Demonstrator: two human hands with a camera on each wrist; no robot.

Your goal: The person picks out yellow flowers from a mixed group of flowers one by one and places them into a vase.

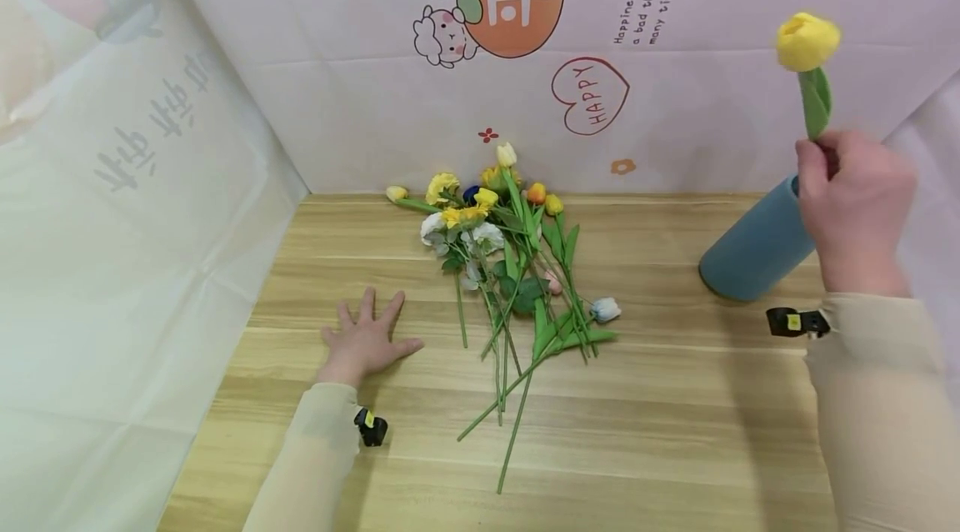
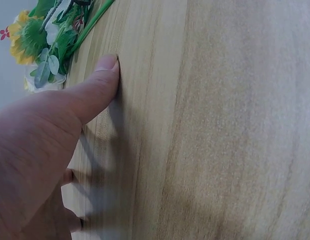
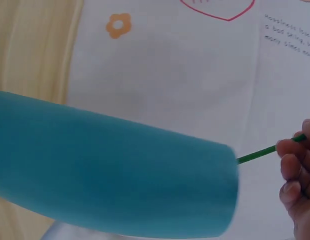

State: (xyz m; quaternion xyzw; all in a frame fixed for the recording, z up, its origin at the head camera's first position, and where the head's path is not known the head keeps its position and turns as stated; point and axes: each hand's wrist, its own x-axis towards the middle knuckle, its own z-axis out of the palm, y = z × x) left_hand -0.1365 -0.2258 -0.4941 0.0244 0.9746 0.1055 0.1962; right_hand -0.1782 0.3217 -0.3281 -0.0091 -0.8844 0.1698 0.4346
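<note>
Right hand: the right hand point(image 1: 858, 190) pinches a yellow tulip with a green stem and leaf point(image 1: 807, 44) between thumb and curled fingers.
Held tulip: one, bloom upward above the smooth blue cylindrical vase point(image 1: 761, 244); its stem runs to the rim, where the lower end goes out of sight.
Vase: one, standing on the light wood-grain table point(image 1: 637, 432); the right hand covers part of its mouth in the head view, and the right wrist view cuts off its base.
Left hand: the left hand point(image 1: 365, 346) lies on the table with fingers spread, holding nothing, near the loose pile of mixed flowers point(image 1: 528, 294).
Pile: blooms and stems overlap too much for a sure total; one orange tulip point(image 1: 536, 193) and one pale blue tulip point(image 1: 606, 309) can be picked out.
Wrist straps: two black ones, one on the left wrist point(image 1: 371, 429), one on the right.
Writing: on the pale printed cloth point(image 1: 360, 115), "HAPPY" inside a red heart outline point(image 1: 590, 96) and "Happiness itself / a bad thing, but / many times more"; grey characters at far left are hard to read.
</note>
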